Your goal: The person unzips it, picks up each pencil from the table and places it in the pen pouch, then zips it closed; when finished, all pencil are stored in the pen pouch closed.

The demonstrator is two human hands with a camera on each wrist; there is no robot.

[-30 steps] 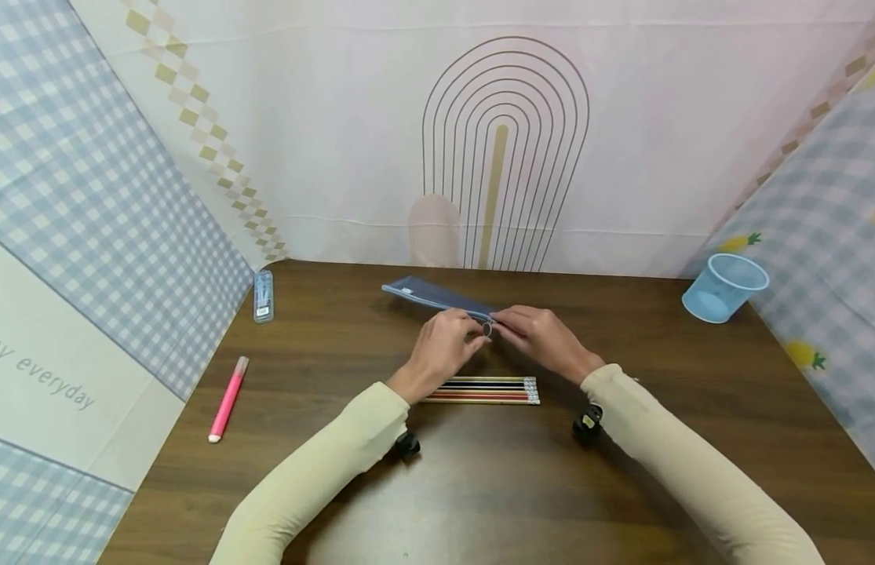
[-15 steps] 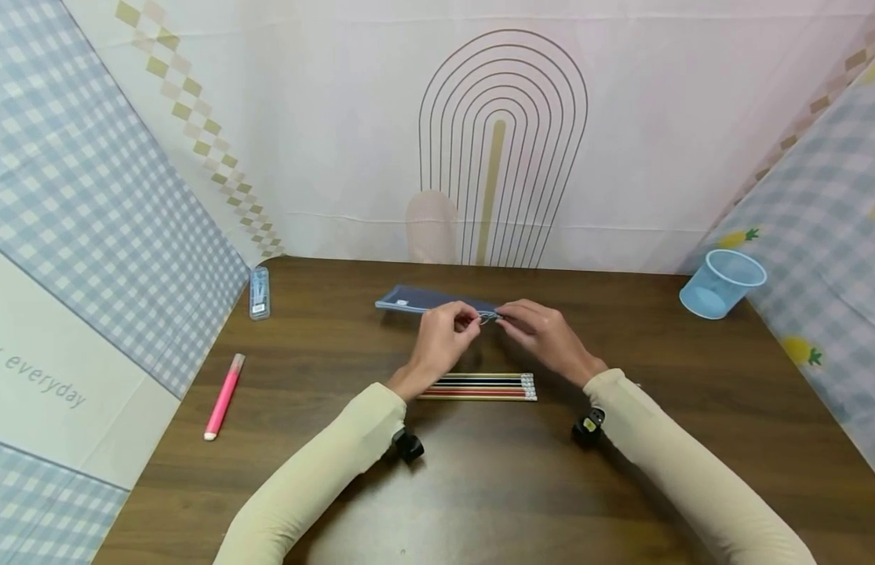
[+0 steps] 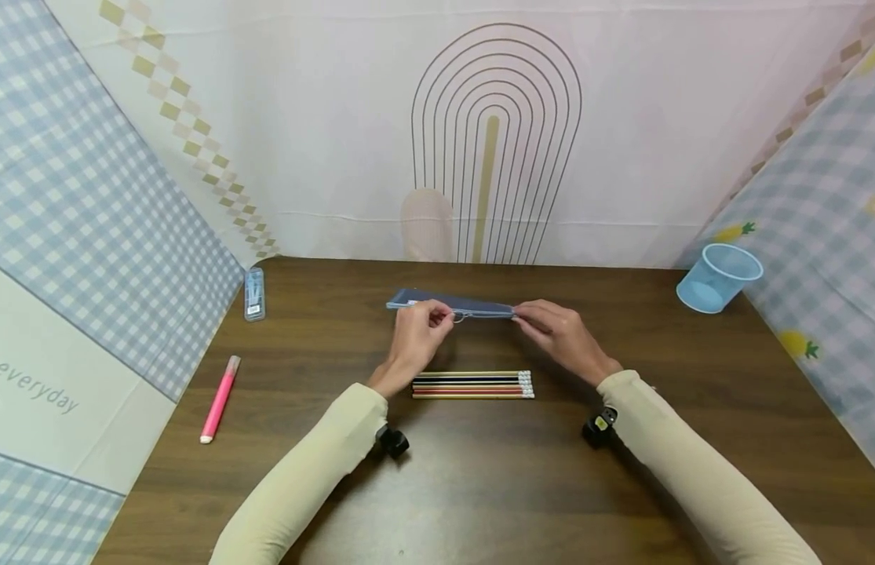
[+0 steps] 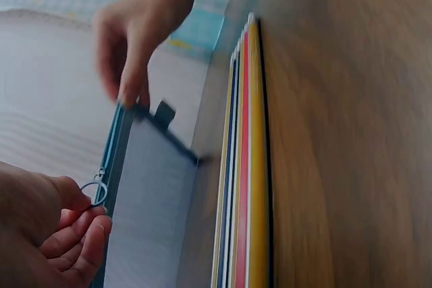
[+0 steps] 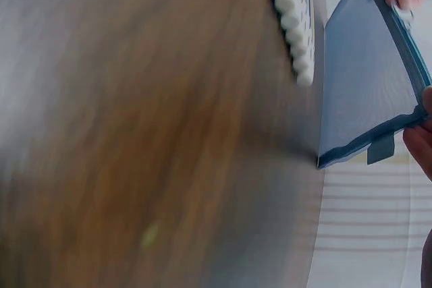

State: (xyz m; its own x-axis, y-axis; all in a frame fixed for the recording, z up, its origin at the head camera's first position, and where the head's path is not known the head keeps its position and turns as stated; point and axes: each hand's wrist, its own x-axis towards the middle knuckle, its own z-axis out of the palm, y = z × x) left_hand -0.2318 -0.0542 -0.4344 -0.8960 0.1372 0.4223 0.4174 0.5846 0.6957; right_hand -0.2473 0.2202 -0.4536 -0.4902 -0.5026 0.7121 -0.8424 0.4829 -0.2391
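Note:
A blue mesh zipper pouch (image 3: 472,304) is held upright on its edge above the table, zipper side up. My left hand (image 3: 412,337) pinches the zipper's ring pull (image 4: 105,192) between thumb and fingers, partway along the top edge. At the pouch's right end, my right hand (image 3: 566,337) pinches the top corner, just above a small side tab (image 5: 381,150). Nearer than the pouch, several striped pencils (image 3: 472,384) lie side by side, their white ends to the right. Whether the zipper is parted cannot be made out.
A pink marker (image 3: 220,400) lies at the left on the wooden table (image 3: 479,486). Behind it is a small blue clear case (image 3: 254,294). A light blue cup-shaped container (image 3: 720,278) stands at the far right. Patterned cloth (image 3: 338,141) closes off the back and sides.
My left hand has moved left along the pouch's top edge with the ring pull. My right hand has shifted slightly right, still pinching the corner. More of the pencils shows now.

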